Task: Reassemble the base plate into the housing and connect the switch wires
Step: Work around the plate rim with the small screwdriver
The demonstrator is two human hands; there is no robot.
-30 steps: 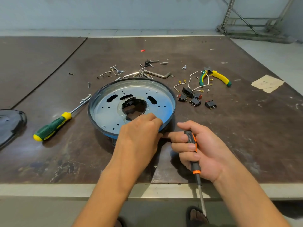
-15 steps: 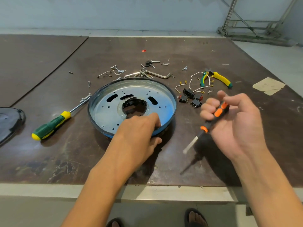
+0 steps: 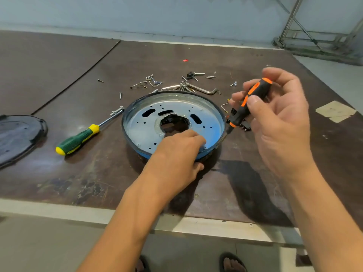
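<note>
Plate — left hand clamps near rim; right hand grips screwdriver at right rim. Seat tip squarely before turning.

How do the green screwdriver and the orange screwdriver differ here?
The green screwdriver lies flat on the table; the orange screwdriver is held tilted, tip down, in the right hand. The green screwdriver has yellow ends; the orange screwdriver is mostly black. Both are beside the housing.
</note>
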